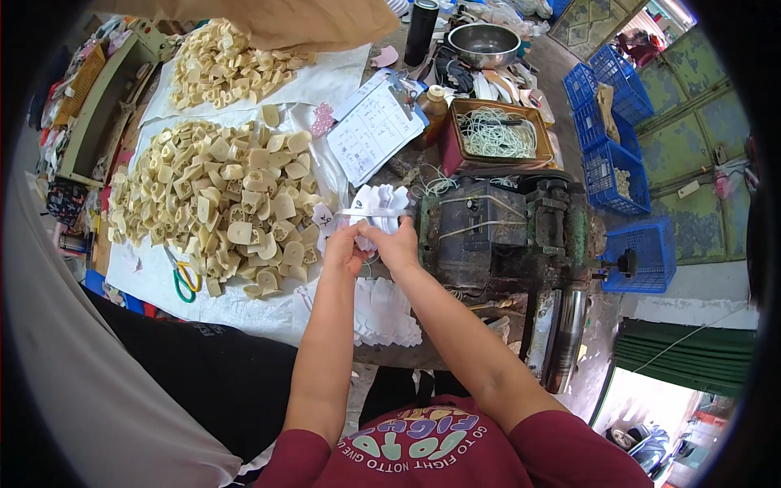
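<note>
A bundle of white cut pieces [377,199] with wavy edges, thin like cloth or paper, stands upright in front of me with a pale band across it. My right hand [396,244] grips its near right side, thumb pointing inward. Closed against the lower left of the same bundle is my left hand [346,250], its fingertips partly hidden. A white piece with dark handwriting [323,220] sticks out just left of the bundle. Below my wrists, on the table, lies a spread stack of similar white pieces [389,315].
A big heap of cream moulded parts [236,187] covers the white sheet at left, beside scissors [185,281]. A greasy machine [480,232] stands close at right. Beyond are a clipboard [374,134], a brown bottle [433,110], a box of string [500,134] and blue crates [606,175].
</note>
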`<state>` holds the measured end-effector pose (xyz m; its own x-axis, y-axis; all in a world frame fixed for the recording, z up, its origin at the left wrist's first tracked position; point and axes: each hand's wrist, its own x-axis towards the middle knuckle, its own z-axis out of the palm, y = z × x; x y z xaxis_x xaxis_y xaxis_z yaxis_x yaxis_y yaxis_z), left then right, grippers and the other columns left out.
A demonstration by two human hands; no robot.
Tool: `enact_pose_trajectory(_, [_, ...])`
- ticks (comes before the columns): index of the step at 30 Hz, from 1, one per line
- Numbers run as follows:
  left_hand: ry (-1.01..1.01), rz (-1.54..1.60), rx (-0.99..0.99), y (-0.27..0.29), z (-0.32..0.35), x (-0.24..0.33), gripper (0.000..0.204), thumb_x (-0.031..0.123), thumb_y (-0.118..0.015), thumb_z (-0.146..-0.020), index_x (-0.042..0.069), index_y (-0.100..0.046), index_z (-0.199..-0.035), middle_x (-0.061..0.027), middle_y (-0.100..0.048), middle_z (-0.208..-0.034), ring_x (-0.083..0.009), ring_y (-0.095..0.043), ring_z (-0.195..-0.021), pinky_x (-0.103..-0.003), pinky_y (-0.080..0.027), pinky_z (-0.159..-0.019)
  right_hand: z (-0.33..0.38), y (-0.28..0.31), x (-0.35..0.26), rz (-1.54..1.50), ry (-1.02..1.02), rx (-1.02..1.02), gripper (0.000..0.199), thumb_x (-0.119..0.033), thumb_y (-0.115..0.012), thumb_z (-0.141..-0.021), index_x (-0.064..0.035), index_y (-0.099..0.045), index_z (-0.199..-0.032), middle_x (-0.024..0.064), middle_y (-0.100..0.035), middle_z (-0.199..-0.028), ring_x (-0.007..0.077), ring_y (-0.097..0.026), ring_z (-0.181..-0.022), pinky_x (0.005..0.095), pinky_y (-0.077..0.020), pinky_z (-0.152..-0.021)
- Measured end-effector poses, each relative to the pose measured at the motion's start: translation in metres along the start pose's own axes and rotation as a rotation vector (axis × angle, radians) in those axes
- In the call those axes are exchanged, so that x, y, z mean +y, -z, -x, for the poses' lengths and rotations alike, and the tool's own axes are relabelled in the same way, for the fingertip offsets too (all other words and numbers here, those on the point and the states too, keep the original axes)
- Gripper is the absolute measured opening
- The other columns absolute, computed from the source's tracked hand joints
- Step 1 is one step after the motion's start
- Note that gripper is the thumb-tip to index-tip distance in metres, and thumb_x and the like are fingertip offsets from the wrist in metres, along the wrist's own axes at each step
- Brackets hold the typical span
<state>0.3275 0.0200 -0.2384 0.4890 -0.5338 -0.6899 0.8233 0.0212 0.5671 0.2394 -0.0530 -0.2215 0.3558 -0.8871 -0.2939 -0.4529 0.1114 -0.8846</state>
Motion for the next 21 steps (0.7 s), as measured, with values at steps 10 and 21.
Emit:
enact_pose_trajectory(10, [-0.433,-0.528,0.324,0.046,0.013,0.011,0.036,0.010,-0.070,-0.078,-0.005,-0.062,-0.109,-0.0112,-0.068,-0.094,-0.0168,-0.065,-0.078,-0.030,-0.052,-0.070,-0.015,0.036,-0.018,-0.351,-0.422,-0.350,0.035,-0.013,-0.070,-0.078,0.0002,-0.060,-0.109,0.0107,-0.066,-0.095,0.0180,-0.064,-0.072,0.0293,-0.0487,-0.052])
enact_pose_trajectory(21, [-0.947,-1.295,0.863,0.014,0.050,0.017,0.042,0.033,-0.066,-0.085,0.003,-0.064,-0.115,-0.0122,-0.068,-0.103,-0.0250,-0.063,-0.095,-0.040,-0.046,-0.086,0.038,0.068,-0.030,-0.340,-0.562,-0.741,0.023,-0.021,-0.063,-0.089,-0.0048,-0.059,-0.105,0.0054,-0.064,-0.091,0.0148,-0.060,-0.071,0.0326,-0.0496,-0.061])
